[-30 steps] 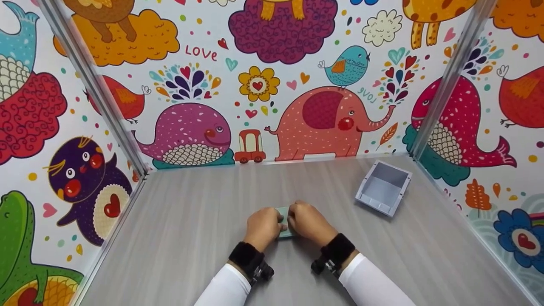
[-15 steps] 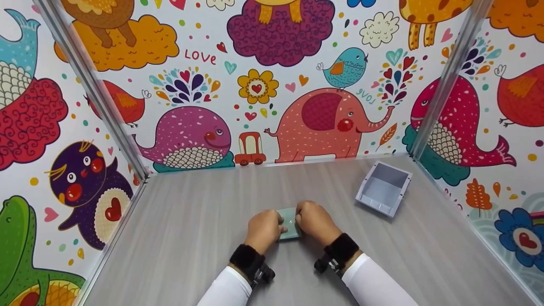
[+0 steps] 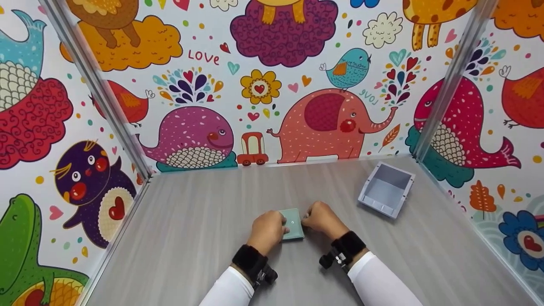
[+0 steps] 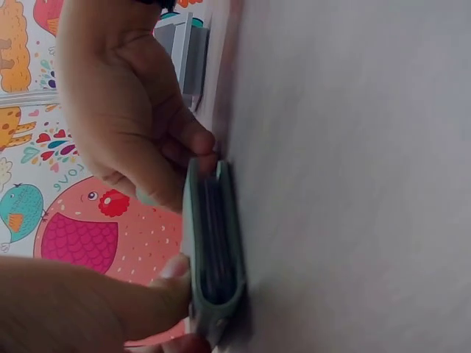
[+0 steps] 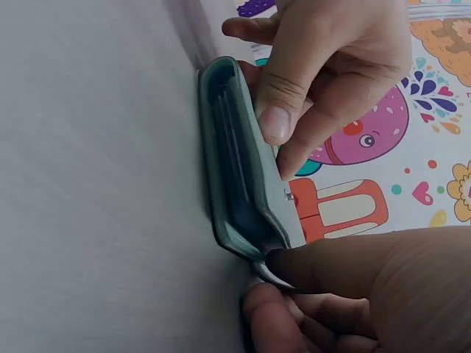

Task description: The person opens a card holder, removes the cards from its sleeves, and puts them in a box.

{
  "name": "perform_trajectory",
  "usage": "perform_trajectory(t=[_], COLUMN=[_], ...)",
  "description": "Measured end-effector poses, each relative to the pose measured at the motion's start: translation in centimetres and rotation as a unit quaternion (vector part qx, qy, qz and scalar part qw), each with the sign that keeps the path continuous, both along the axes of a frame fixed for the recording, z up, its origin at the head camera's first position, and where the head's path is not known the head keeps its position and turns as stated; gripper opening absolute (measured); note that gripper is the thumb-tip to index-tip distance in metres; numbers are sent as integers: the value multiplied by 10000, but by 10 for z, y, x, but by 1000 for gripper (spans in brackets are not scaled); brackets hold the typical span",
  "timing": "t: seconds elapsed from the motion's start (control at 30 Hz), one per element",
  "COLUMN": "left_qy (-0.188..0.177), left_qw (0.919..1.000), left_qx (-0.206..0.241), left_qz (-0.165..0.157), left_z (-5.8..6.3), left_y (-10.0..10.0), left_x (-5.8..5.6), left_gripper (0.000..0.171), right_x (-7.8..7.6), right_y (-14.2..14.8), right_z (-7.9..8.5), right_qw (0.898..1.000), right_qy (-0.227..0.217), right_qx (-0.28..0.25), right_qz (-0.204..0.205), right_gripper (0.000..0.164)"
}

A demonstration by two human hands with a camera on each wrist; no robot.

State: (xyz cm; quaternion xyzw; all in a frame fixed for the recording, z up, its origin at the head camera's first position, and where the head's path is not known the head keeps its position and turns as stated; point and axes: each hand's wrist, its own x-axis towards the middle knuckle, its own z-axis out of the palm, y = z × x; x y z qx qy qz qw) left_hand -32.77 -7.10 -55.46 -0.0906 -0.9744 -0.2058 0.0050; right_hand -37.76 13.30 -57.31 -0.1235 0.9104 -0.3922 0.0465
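Note:
A pale green wallet (image 3: 293, 225) lies flat near the middle of the table, a small metallic mark on its top. My left hand (image 3: 267, 231) holds its left end, the thumb on the upper cover. At the right edge, my right hand (image 3: 325, 221) pinches the wallet; the right wrist view shows thumb and finger of this hand (image 5: 346, 276) at a thin flap there. Dark layered slots show along the side of the wallet (image 5: 243, 162) in that view. From the left wrist, the wallet (image 4: 215, 243) looks slightly parted along its edge.
A grey open bin (image 3: 384, 197) stands at the back right of the grey wood-grain table (image 3: 195, 238). Printed cartoon walls (image 3: 193, 136) enclose the back and both sides, with metal corner posts (image 3: 102, 89). Both wrists wear black camera straps (image 3: 250, 259).
My right hand has drawn to the right, away from my left hand, and more of the wallet's top now shows. My left hand keeps its hold on the left end.

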Motion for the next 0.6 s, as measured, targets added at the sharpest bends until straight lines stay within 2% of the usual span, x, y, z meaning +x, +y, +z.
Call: perform_trajectory(t=[0.03, 0.17, 0.23, 0.27, 0.37, 0.47, 0.6], left_qy=[22, 136, 94, 79, -12, 107, 131], left_qw=[10000, 9997, 9998, 9998, 9990, 9976, 9956], left_qx=[-33, -161, -75, 11, 375, 637, 911], left_qz=[-26, -116, -148, -172, -233, -237, -164], left_z=[0, 1, 2, 3, 5, 6, 8], left_y=[0, 0, 0, -1, -2, -3, -3], left_x=[0, 0, 1, 0, 0, -1, -1], left_gripper=[22, 16, 16, 17, 28, 41, 47], right_x=[-3, -2, -2, 1, 0, 0, 4], right_y=[2, 0, -1, -3, -5, -8, -10], right_z=[-5, -2, -1, 6, 7, 8, 10], right_qw=[9999, 9990, 9979, 9974, 9962, 9942, 9880], right_qy=[62, -63, -72, -175, -131, -84, -229], right_qx=[-101, -447, -647, -691, -846, -1028, -1500], right_qz=[70, 50, 30, -73, -179, -315, -303], right_gripper=[42, 40, 37, 36, 35, 35, 34])
